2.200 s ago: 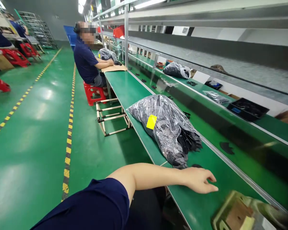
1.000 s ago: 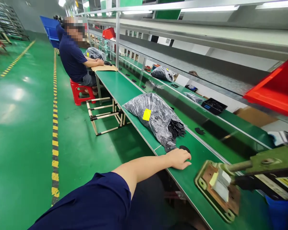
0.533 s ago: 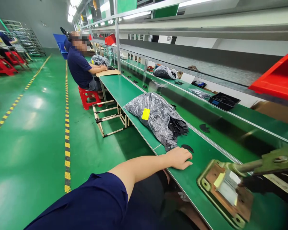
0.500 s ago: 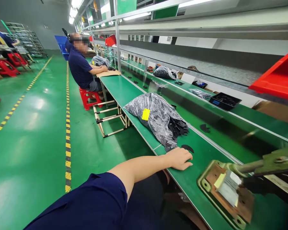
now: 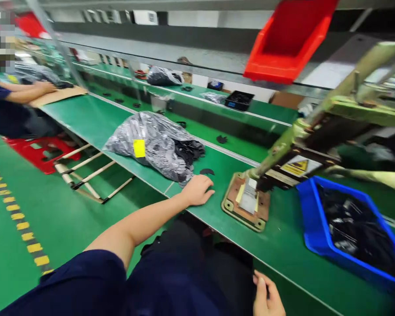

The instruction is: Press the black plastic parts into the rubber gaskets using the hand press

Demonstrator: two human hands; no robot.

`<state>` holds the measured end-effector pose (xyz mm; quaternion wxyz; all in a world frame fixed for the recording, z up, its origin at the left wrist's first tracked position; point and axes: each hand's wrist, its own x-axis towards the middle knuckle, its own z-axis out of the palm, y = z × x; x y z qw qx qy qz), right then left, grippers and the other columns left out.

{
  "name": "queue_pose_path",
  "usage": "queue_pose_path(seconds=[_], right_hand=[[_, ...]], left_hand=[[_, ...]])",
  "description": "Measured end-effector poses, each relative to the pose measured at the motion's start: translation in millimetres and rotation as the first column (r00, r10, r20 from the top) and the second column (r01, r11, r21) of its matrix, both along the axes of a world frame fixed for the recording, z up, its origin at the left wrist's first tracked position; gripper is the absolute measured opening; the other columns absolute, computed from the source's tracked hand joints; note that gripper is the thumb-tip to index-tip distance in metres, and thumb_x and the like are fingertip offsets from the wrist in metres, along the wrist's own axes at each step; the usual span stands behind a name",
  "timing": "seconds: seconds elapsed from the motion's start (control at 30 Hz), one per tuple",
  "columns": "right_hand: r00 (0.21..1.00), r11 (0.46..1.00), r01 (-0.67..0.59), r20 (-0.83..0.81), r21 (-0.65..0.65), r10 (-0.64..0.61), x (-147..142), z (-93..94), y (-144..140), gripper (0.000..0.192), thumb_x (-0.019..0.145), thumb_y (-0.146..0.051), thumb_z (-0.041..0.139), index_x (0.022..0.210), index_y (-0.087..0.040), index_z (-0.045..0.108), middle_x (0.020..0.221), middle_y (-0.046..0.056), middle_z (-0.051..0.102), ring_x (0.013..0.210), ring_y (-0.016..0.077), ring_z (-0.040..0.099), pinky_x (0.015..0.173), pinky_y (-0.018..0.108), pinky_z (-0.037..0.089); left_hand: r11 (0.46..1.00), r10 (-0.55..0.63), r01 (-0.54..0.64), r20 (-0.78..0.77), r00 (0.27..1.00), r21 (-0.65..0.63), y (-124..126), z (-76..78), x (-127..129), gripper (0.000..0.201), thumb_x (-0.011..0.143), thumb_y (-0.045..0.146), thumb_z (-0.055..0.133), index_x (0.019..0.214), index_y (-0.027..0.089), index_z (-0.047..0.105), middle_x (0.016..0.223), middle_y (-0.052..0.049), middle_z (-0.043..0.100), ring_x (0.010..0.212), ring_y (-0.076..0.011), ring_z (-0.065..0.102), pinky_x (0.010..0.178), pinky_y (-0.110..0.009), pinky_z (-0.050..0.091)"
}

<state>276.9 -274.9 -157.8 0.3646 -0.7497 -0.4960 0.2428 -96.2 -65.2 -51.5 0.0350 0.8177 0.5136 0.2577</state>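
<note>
My left hand [image 5: 199,191] rests palm down on the green worktop, fingers loosely bent and the thumb apart, with nothing visible in it. Just beyond its fingers lies a curved black piece [image 5: 207,171]. Beside that hand, a clear plastic bag [image 5: 128,136] with a yellow label spills flat dark pieces [image 5: 187,151] from its open end. Low in the view, at the bench's front edge, my right hand [image 5: 268,296] has its thumb and fingers drawn together; a dark spot shows between them, too unclear to name.
A hand press [image 5: 283,162] with a metal base plate [image 5: 245,202] stands right of my left hand. Farther right is a blue bin [image 5: 319,228] of black parts. A red bin [image 5: 283,57] hangs above. A co-worker [image 5: 6,105] sits at the far left.
The view has swung right, bringing the blue bin, more of the press and my right hand into sight. My left hand stays on the worktop beside the bag.
</note>
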Motion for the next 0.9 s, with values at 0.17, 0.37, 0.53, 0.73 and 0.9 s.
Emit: queue_pose_path(seconds=[0.17, 0.37, 0.53, 0.73, 0.9], right_hand=[[0.995, 0.911, -0.067, 0.097, 0.407, 0.031, 8.3, 66.3, 13.8, 0.037, 0.101, -0.051, 0.055, 0.097, -0.020, 0.074, 0.090, 0.008, 0.078, 0.081, 0.0187, 0.074, 0.080, 0.034, 0.061], [0.937, 0.896, -0.030, 0.325, 0.444, -0.130, 86.2, 147.0, 92.9, 0.031, 0.100, -0.046, 0.059, 0.105, -0.020, 0.074, 0.108, 0.010, 0.077, 0.099, 0.0197, 0.071, 0.097, 0.039, 0.056], [0.866, 0.965, -0.003, 0.484, 0.261, -0.127, 157.5, 183.6, 170.4, 0.034, 0.094, -0.042, 0.066, 0.112, -0.014, 0.075, 0.104, 0.010, 0.074, 0.092, 0.0162, 0.062, 0.097, 0.039, 0.050], [0.833, 0.998, -0.039, 0.553, 0.042, 0.010, 167.7, 183.4, 217.6, 0.029, 0.087, -0.038, 0.072, 0.100, -0.014, 0.079, 0.109, 0.010, 0.070, 0.101, 0.0155, 0.059, 0.105, 0.037, 0.045], [0.872, 0.997, 0.007, 0.487, 0.081, -0.045, 160.6, 189.8, 218.7, 0.013, 0.079, -0.030, 0.074, 0.084, -0.019, 0.073, 0.103, 0.011, 0.068, 0.104, 0.0237, 0.059, 0.107, 0.044, 0.045]], left_hand=[[0.998, 0.047, -0.047, 0.006, 0.999, 0.032, -0.5, -7.4, 1.2, 0.028, 0.102, 0.040, 0.060, 0.122, 0.023, 0.067, 0.128, -0.012, 0.072, 0.127, -0.0309, 0.063, 0.109, -0.046, 0.047], [0.999, 0.033, -0.031, -0.034, 0.999, 0.043, 1.7, -17.4, 0.4, 0.027, 0.100, 0.045, 0.056, 0.118, 0.027, 0.065, 0.124, -0.011, 0.074, 0.127, -0.0316, 0.064, 0.109, -0.047, 0.047], [0.996, 0.028, -0.024, -0.050, 0.998, 0.082, 2.2, -23.7, -1.8, 0.027, 0.099, 0.047, 0.056, 0.115, 0.026, 0.064, 0.123, -0.011, 0.074, 0.125, -0.0316, 0.065, 0.108, -0.046, 0.048], [0.994, 0.029, -0.027, -0.022, 0.999, 0.102, -1.3, -22.2, -1.1, 0.026, 0.100, 0.044, 0.059, 0.114, 0.024, 0.065, 0.120, -0.012, 0.075, 0.125, -0.0335, 0.066, 0.109, -0.049, 0.049], [0.996, 0.021, -0.022, 0.017, 1.000, 0.085, -0.5, -18.8, -1.3, 0.027, 0.101, 0.042, 0.061, 0.117, 0.020, 0.066, 0.123, -0.015, 0.074, 0.126, -0.0349, 0.065, 0.109, -0.050, 0.048]])
